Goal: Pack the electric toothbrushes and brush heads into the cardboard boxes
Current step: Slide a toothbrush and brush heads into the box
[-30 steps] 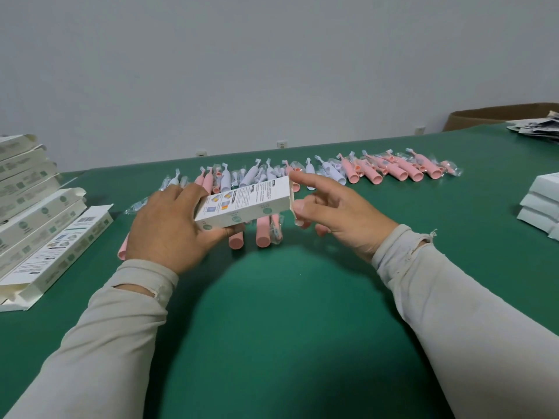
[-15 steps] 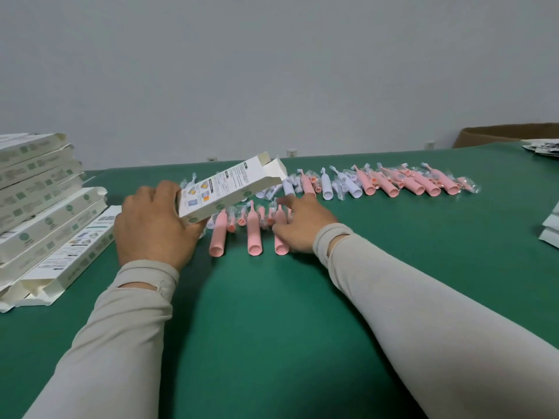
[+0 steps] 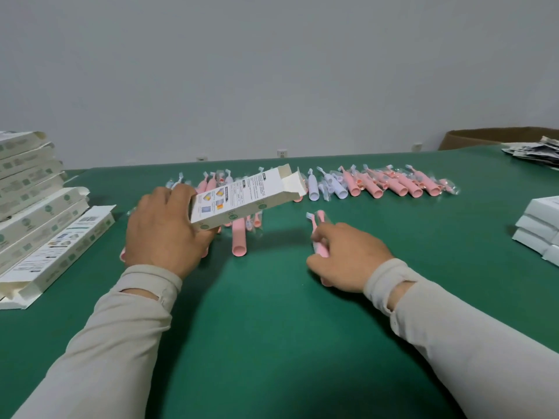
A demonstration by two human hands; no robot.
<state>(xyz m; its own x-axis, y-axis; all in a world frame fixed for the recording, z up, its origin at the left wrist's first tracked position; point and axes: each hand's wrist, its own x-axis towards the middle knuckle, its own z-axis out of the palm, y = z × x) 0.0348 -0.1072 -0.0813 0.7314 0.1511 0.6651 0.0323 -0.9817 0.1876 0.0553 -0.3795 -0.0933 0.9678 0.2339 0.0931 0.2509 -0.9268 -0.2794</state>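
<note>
Green matting (image 3: 272,343) covers the whole table, a plain grey wall (image 3: 272,71) behind it. Left hand (image 3: 165,231) grips one white cardboard box (image 3: 245,199) by its near end, fingers curled round it, holding it off the table, tilted, with the far flaps wide open. Right hand (image 3: 348,258) is down on the mat, fingers curled round a pink toothbrush (image 3: 317,234) in clear wrap; its brush tip pokes out beyond the knuckles. Under the box lie more pink toothbrushes (image 3: 239,240), one plainly showing, the rest half hidden, so no firm count there. Across the back runs a row of wrapped brushes (image 3: 378,184), about three white and at least six pink, overlapping too much for an exact number. On the left sits a stack of boxes (image 3: 33,207), roughly seven showing, flaps open. On the right edge, three white packs (image 3: 538,228) are piled, loose leaflets (image 3: 532,152) beyond them, and a brown carton (image 3: 484,136) behind the table.
</note>
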